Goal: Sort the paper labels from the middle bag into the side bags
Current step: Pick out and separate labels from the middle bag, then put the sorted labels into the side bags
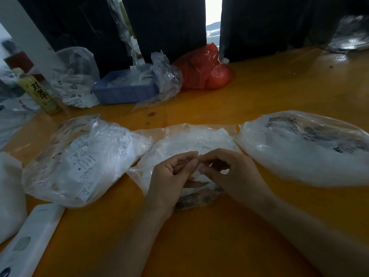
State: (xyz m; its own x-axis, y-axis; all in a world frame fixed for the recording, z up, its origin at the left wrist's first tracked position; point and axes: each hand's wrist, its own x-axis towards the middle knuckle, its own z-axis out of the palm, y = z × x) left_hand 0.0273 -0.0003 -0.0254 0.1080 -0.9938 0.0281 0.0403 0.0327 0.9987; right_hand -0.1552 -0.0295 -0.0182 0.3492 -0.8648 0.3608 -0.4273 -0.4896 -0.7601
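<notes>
Three clear plastic bags lie in a row on the orange table. The middle bag (189,142) holds white paper labels. Printed white labels show through the left bag (79,158). The right bag (303,148) looks whitish inside, its contents blurred. My left hand (169,176) and my right hand (229,172) meet over the near part of the middle bag, fingers curled toward each other. Between the fingertips of both hands sits a small white paper label (198,170), pinched from both sides. The part of the bag under my hands is hidden.
At the back stand a blue basket (123,90) with plastic wrap, a red plastic bag (205,70), another clear bag (73,76) and a yellow-labelled bottle (40,92). A white flat box (30,236) lies at the near left. Dark curtains hang behind the table (279,92).
</notes>
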